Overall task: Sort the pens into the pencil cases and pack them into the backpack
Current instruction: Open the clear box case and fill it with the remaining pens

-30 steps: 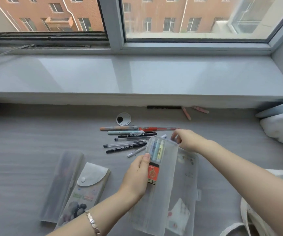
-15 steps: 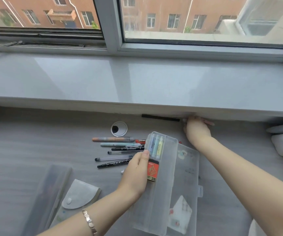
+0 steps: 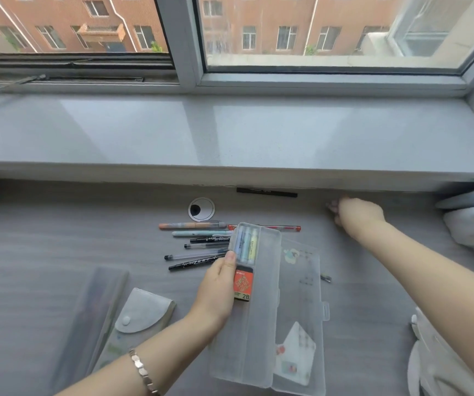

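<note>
The left hand (image 3: 216,292) grips the left rim of the open clear plastic pencil case (image 3: 258,338) toward the grey desk's (image 3: 58,238) front edge, with the loose pens (image 3: 201,233) just beyond its thumb. The right hand (image 3: 355,215) is at the desk's far edge, fingers curled under; I cannot tell whether they hold anything.
</note>
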The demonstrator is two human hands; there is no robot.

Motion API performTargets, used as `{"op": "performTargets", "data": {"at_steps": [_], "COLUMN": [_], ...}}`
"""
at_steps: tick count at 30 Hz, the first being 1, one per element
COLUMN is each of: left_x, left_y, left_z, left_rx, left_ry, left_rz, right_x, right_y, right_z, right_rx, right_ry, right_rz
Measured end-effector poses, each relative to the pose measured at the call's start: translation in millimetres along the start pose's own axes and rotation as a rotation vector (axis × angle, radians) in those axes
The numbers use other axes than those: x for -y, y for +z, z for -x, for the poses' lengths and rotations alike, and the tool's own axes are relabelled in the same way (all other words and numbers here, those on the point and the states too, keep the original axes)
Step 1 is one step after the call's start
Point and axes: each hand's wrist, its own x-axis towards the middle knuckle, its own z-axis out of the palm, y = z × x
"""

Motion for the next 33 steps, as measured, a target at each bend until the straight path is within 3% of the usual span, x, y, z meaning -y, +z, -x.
{"op": "performTargets", "data": {"at_steps": [3, 8, 12, 14, 17, 19, 21, 23, 25, 27, 30, 33], "left_x": [0, 4, 9, 9, 7, 8, 9, 12, 14, 17, 20, 23], "left_y": [-6, -12, -13, -14, -17, -21, -25, -30, -34, -35, -34, -32], "left_z": [12, 38, 50, 57, 68, 73, 75, 76, 77, 80, 88, 94], "left_rx": [-0.013, -0.16, -0.27, -0.311, -0.355, -0.386, -0.399, -0.4, -0.389, -0.371, -0.37, -0.361], "left_ry": [-0.015, 0.006, -0.001, 0.026, 0.064, 0.084, 0.064, 0.031, 0.003, -0.01, 0.004, 0.004], "left_rz": [-0.002, 0.042, 0.152, 0.204, 0.227, 0.214, 0.225, 0.251, 0.269, 0.268, 0.244, 0.28], "right_x": [2, 39, 89, 108, 121, 120, 114, 109, 107, 111, 128, 144], "right_y": [-4, -27, -24, -6, 15, 18, 21, 19, 12, 12, 22, 39], "right_z": [30, 120, 218, 249, 267, 272, 275, 276, 281, 284, 289, 292], "right_rx": [0.065, -0.107, 0.067, 0.097, -0.051, -0.078, -0.016, 0.063, 0.063, 0.023, -0.119, -0.352], "right_ry": [-0.02, -0.085, -0.328, -0.357, -0.313, -0.285, -0.306, -0.301, -0.28, -0.285, -0.361, -0.341], "right_rz": [-0.088, -0.821, -1.074, -0.958, -0.588, -0.515, -0.546, -0.743, -0.983, -1.038, -0.947, -0.69]}}
